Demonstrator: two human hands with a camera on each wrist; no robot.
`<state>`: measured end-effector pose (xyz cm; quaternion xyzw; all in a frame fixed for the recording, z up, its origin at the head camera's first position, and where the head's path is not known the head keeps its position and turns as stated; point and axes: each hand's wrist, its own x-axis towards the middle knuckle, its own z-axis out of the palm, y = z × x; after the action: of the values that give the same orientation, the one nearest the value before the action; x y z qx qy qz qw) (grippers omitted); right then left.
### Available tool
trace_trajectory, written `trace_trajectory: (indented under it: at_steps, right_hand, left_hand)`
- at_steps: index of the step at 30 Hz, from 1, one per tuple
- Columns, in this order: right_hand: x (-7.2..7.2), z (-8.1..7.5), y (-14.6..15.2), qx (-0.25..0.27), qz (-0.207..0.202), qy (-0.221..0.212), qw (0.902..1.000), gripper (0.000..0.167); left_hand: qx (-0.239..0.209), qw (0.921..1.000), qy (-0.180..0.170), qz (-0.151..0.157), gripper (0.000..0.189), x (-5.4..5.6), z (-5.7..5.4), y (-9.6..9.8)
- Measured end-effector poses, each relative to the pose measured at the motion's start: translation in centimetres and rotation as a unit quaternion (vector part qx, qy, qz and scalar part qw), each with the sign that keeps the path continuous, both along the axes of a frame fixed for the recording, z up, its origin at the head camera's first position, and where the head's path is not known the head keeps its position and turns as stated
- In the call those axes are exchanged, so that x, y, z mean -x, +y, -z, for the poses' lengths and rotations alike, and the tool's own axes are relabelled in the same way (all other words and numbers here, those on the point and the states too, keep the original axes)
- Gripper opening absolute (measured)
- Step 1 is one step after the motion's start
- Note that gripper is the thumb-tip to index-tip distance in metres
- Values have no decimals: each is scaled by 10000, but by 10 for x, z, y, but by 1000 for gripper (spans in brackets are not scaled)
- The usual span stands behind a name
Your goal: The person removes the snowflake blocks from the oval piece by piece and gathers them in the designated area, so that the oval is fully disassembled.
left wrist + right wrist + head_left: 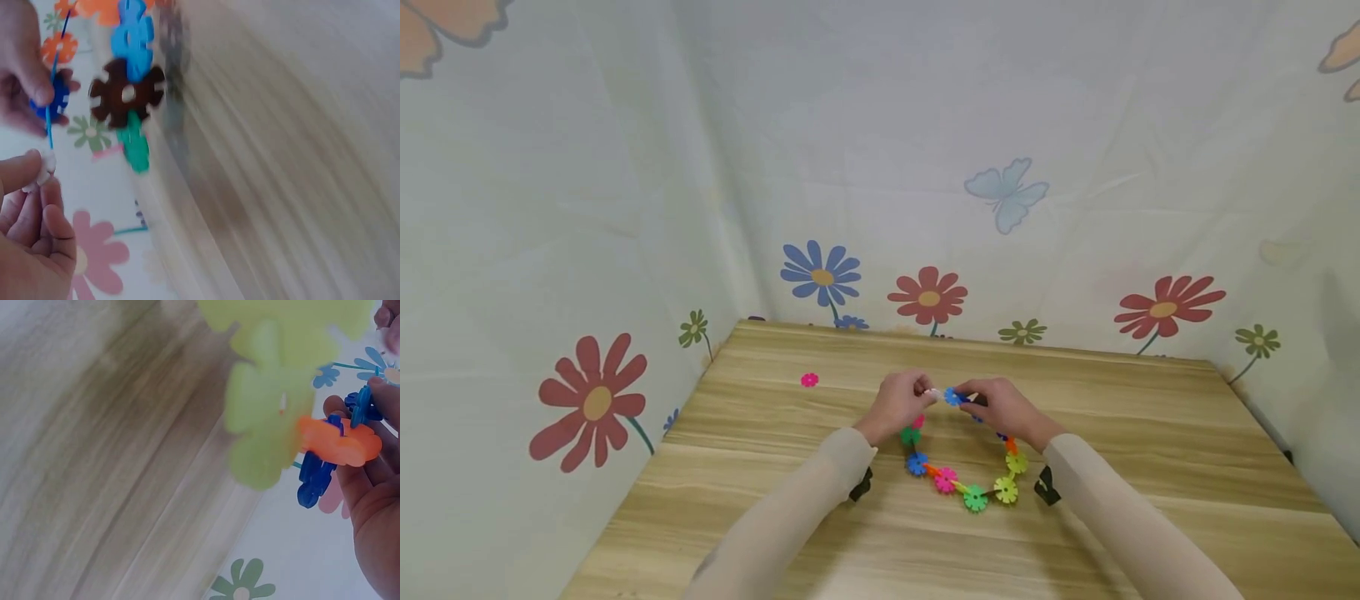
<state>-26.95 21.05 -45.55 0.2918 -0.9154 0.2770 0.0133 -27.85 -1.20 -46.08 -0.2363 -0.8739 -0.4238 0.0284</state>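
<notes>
A chain of notched, flower-shaped plastic discs point(975, 498) in several colours curves between the two hands in the head view. My left hand point(901, 402) pinches a white disc point(45, 172) between thumb and fingers. My right hand point(1003, 407) pinches a dark blue disc point(59, 97), from which a light blue disc point(952, 397) juts toward the white one. In the left wrist view these two stand edge to edge; I cannot tell whether they interlock. Near the right hand, an orange disc point(340, 442) and yellow-green discs point(269, 412) continue the chain.
A loose pink disc point(809, 380) lies on the wooden table point(760, 450), left of the hands and toward the back. Behind the table's far edge hangs a pale cloth point(880, 167) printed with flowers and butterflies, which also covers the sides.
</notes>
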Motion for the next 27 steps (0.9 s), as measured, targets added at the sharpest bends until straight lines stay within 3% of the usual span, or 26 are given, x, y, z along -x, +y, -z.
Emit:
trace_trajectory:
  at_steps: [4, 14, 22, 27]
  right_hand:
    - [-1, 0, 0, -45, 75, -89, 9999, 28]
    - [-5, -4, 0, -7, 94, -112, 9999, 28]
    - [-5, -1, 2, 16, 40, -81, 10000, 29]
    - [-6, -1, 5, -9, 26, -23, 10000, 28]
  left_hand:
    - [-113, 9994, -138, -302, 12, 7, 1, -21]
    - [-567, 9901, -906, -905, 19, 20, 5, -74]
    - [-296, 9873, -1090, -1120, 28, 21, 13, -103]
    - [136, 9857, -1183, -1196, 31, 22, 16, -112]
